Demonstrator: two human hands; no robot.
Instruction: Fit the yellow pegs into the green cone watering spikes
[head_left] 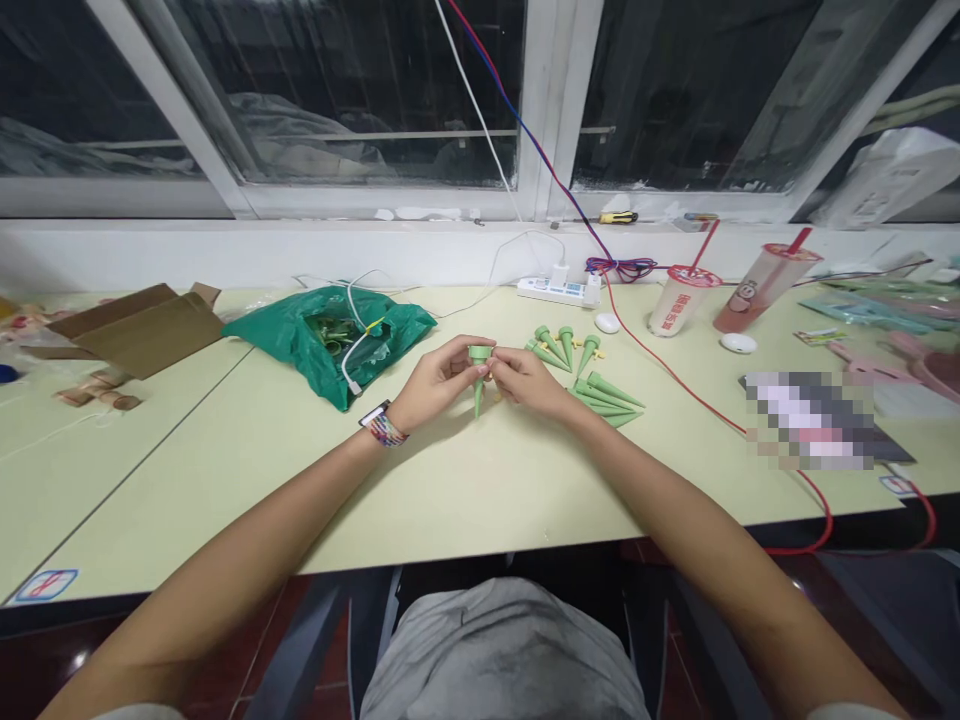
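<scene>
My left hand (442,382) is closed around the top of a green plant watering spike (478,395), which points down above the table. Pinched at the neck of that spike, the fingers of my right hand (529,380) meet those of the left. A speck of yellow shows at the right fingertips, like a small valve, mostly hidden. Just beyond my right hand lie several capped green spikes (566,345), some with yellow valves (599,353) at the side. Nearer to me, several loose green spike cones (611,397) lie in a bunch.
A green plastic bag (277,335) with green pieces inside sits left of my hands, beside a cardboard box (150,335). Two drink cups (679,305) stand at the back right, near a power strip (559,290). A red cable (675,375) crosses the table towards a pixelated flat object (810,420).
</scene>
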